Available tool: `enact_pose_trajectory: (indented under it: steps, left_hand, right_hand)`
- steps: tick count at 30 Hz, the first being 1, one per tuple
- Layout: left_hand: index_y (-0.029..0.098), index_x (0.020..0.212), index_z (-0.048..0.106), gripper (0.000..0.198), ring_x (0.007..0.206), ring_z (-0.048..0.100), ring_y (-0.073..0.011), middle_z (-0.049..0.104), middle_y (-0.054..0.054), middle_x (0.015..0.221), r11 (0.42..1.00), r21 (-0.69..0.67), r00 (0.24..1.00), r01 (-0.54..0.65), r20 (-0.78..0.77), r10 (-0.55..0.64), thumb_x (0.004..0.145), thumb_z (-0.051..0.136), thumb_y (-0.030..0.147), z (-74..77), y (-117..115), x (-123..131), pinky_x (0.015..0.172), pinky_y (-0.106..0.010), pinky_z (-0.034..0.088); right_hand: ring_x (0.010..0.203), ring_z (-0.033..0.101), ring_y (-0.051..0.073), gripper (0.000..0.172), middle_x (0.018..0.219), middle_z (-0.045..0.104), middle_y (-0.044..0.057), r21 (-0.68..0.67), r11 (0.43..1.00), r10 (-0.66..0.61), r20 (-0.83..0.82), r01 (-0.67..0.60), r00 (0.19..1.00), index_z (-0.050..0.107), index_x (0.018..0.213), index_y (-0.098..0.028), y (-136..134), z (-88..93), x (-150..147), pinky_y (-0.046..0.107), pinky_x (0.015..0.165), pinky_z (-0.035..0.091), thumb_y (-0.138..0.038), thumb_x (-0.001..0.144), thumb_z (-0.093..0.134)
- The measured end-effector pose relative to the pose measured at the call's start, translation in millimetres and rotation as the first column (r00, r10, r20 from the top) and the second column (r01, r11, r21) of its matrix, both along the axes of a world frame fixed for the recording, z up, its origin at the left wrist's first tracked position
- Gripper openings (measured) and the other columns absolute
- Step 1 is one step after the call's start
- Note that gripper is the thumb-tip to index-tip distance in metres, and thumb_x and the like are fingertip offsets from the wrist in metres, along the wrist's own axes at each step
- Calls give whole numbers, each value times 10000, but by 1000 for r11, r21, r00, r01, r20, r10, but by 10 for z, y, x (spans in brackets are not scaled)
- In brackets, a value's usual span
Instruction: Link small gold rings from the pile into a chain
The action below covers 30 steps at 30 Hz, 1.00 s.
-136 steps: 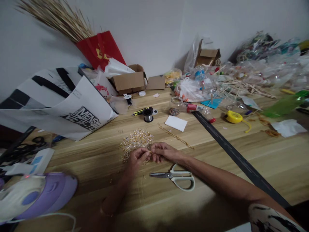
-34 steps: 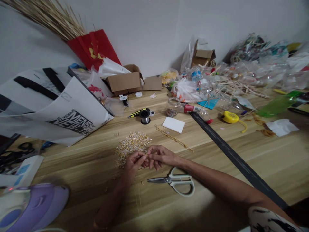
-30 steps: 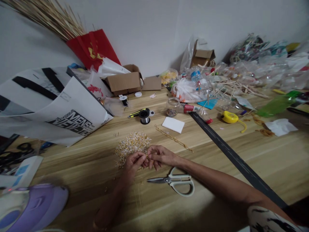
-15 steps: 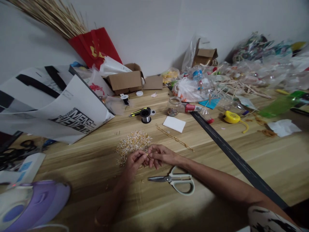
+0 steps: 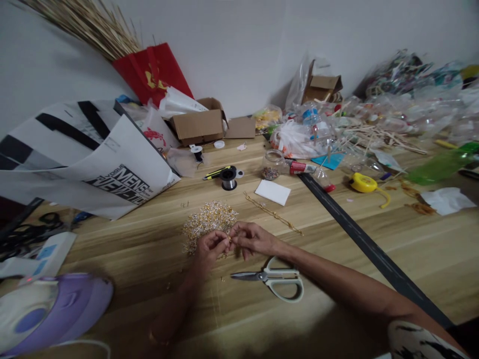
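My left hand (image 5: 210, 248) and my right hand (image 5: 253, 238) meet at the front edge of a pile of small gold and silver pieces (image 5: 209, 218). Both hands are closed in a pinch, fingertips together around a tiny gold-coloured piece (image 5: 229, 240) whose exact kind is too small to make out. Scissors (image 5: 267, 277) with pale handles lie just below the right hand, blades pointing left. Beyond the right hand, a thin gold chain (image 5: 275, 214) stretches diagonally over the wood.
Behind the pile stand a wire spool (image 5: 229, 178), a white card (image 5: 273, 192) and a bead jar (image 5: 272, 167). A dark strip (image 5: 359, 239) crosses the right side, near a yellow tape measure (image 5: 363, 183). A white paper bag (image 5: 116, 169) and a purple appliance (image 5: 71, 311) occupy the left.
The whole view has shifted slightly, so things appear a little further right. Both hands stay pinched together at the pile, with only small finger movement.
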<state>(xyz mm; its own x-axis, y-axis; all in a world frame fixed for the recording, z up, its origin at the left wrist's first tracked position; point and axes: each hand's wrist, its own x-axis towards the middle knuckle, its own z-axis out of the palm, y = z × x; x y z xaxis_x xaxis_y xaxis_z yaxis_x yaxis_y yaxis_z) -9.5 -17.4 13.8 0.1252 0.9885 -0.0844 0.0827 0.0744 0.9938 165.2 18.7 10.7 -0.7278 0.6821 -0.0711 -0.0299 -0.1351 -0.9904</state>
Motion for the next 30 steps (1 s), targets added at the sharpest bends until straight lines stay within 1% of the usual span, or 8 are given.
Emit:
enact_pose_trajectory:
  steps: [3, 8, 14, 18, 21, 25, 30]
  left_hand:
    - [144, 665, 581, 227, 514, 512, -98, 561, 23, 534, 1000, 0, 1000, -15, -13, 15, 670, 668, 353, 20, -2, 3, 531, -211, 414]
    - [143, 663, 574, 222, 511, 512, -97, 561, 23, 533, 1000, -25, 1000, -9, -12, 9, 651, 685, 336, 1, -5, 18, 530, -210, 413]
    - [144, 673, 589, 228, 501, 507, -95, 567, 21, 532, 1000, -28, 1000, -5, -4, 5, 642, 690, 346, -27, -1, 25, 517, -209, 404]
    - [143, 670, 586, 233, 497, 509, -97, 574, 17, 525, 999, -48, 1000, -8, 15, 8, 628, 700, 342, -3, -4, 41, 519, -213, 404]
    - [143, 671, 586, 229, 503, 513, -100, 576, 15, 529, 999, -48, 1000, -3, 26, 4, 639, 695, 342, -5, -6, 45, 528, -219, 409]
    - [142, 673, 591, 230, 514, 517, -102, 578, 13, 539, 999, -40, 1000, 4, 25, -3, 651, 683, 352, -18, -3, 36, 530, -218, 410]
    - [142, 656, 583, 236, 514, 519, -103, 580, 12, 530, 999, -41, 1000, 20, 2, -20, 639, 692, 351, 9, -1, 49, 534, -218, 415]
  right_hand:
    - [440, 510, 51, 343, 655, 584, -18, 11, 999, -52, 3, 52, 999, 520, 884, -144, -15, 23, -6, 147, 414, 398, -456, 774, 613]
    - [462, 458, 39, 273, 613, 538, -32, 46, 993, -108, -7, 108, 994, 533, 813, -134, -37, 39, -16, 142, 435, 369, -385, 772, 631]
    - [444, 453, 44, 196, 562, 509, -47, 4, 996, -86, -7, 86, 996, 530, 785, -139, -5, 6, -12, 127, 390, 353, -314, 763, 615]
    - [469, 481, 44, 170, 624, 555, -30, -77, 994, -79, -38, 76, 996, 535, 784, -142, 14, -7, -12, 118, 387, 357, -287, 739, 611]
    - [482, 489, 42, 174, 649, 568, -22, -111, 992, -73, -52, 67, 996, 541, 773, -138, 18, -4, -10, 117, 391, 359, -285, 725, 619]
    - [490, 495, 45, 198, 657, 572, -19, -124, 991, -62, -67, 53, 996, 543, 764, -135, 26, -5, -7, 119, 393, 360, -302, 718, 637]
    - [483, 487, 47, 197, 603, 550, -33, -92, 994, -69, -52, 64, 996, 539, 770, -137, 28, -36, -11, 122, 402, 376, -294, 719, 646]
